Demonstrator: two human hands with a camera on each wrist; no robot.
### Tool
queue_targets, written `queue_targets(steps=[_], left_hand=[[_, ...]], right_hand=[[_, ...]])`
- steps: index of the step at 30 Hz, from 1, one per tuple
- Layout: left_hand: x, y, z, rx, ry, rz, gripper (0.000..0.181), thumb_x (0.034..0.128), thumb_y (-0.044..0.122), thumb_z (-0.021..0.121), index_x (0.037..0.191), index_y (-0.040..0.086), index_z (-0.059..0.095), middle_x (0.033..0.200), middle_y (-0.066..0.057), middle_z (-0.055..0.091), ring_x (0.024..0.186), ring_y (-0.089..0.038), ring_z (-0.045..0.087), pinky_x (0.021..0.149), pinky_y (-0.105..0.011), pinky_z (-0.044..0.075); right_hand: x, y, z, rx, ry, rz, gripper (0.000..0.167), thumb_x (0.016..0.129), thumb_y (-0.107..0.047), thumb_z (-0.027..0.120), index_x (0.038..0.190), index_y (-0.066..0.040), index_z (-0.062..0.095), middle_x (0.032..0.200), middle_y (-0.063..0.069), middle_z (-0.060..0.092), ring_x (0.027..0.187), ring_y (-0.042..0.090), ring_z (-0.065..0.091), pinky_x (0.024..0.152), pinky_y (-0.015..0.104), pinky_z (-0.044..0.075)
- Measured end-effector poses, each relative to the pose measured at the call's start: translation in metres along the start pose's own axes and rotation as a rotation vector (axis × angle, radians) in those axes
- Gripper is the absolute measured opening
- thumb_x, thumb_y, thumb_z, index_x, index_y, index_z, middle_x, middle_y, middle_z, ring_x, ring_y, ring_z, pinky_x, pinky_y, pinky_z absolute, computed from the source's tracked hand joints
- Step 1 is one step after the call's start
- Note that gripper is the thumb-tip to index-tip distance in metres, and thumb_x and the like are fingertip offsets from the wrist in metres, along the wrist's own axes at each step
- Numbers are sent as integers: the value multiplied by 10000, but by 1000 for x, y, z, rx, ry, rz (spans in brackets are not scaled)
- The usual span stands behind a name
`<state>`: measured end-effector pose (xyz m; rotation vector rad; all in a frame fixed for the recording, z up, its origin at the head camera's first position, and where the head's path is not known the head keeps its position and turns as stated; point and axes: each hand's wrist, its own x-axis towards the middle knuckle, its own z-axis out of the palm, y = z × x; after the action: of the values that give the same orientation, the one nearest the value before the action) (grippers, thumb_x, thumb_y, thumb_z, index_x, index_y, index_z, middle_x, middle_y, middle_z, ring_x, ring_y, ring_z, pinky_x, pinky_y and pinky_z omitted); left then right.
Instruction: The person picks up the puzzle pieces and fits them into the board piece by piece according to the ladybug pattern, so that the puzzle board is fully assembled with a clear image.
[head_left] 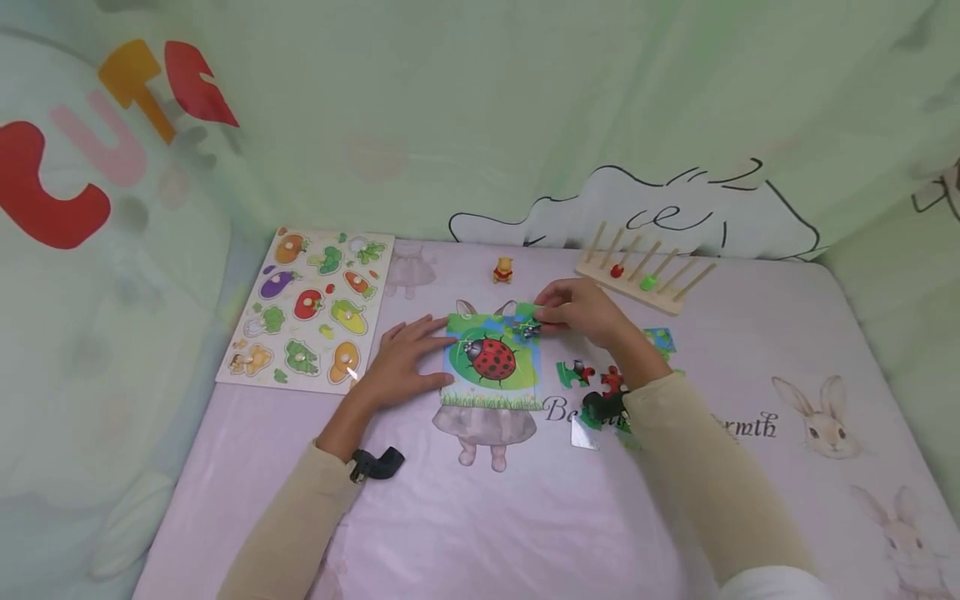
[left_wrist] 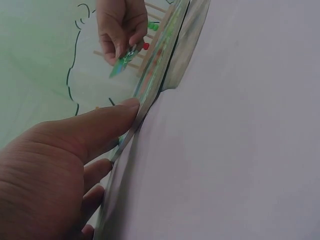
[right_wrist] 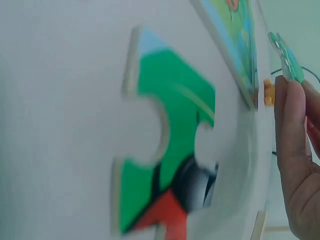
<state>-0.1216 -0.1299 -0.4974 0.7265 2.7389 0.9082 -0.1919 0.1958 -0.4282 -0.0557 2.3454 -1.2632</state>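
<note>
A square ladybug picture board (head_left: pixel 491 367) lies in the middle of the table. My left hand (head_left: pixel 408 362) touches its left edge, fingers spread; in the left wrist view the thumb of that hand (left_wrist: pixel 60 170) rests at the board's edge. Above the board's upper right corner, my right hand (head_left: pixel 581 312) pinches a green and blue puzzle piece (head_left: pixel 525 325), which the right wrist view shows raised, tilted piece (right_wrist: pixel 290 62) between thumb and fingers. A loose piece (right_wrist: pixel 175 110) with green and red print lies on the table; others (head_left: pixel 576 373) are near my right forearm.
A vegetable knob board (head_left: pixel 291 342) lies at the left. A small bear figure (head_left: pixel 502 269) stands behind the ladybug board. A wooden peg rack (head_left: pixel 633 287) with red and green beads is at the back right. Another piece (head_left: pixel 660 339) lies beyond the right forearm.
</note>
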Motion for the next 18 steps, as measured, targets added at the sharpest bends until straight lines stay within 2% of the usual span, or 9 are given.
queue_targets(steps=[4,8,18], left_hand=[[0,0,0,5,7,-1,624,889,486,740,1445,244,594,1650,7,373,1576,-265,225,1261,-562,105],[0,-1,-1,2,2,-7,624,891,486,738,1448,247,590,1655,12,362,1580,-257,213,1264,-551,95],[0,1,0,-3,0,-3,623,890,489,737,1446,246,594,1654,10,366,1579,-263,216,1262,-559,98]], right_hand=[[2,-4,8,45,-13,17,176,951,-124,727,1104,-42,699,969,81,623,803,183,700,773,288,596],[4,-9,16,112,-36,27,223,952,-105,722,1149,-4,687,986,100,607,780,164,713,776,286,616],[9,-22,36,161,-70,43,229,944,-94,730,1143,13,689,960,93,609,789,170,710,777,281,618]])
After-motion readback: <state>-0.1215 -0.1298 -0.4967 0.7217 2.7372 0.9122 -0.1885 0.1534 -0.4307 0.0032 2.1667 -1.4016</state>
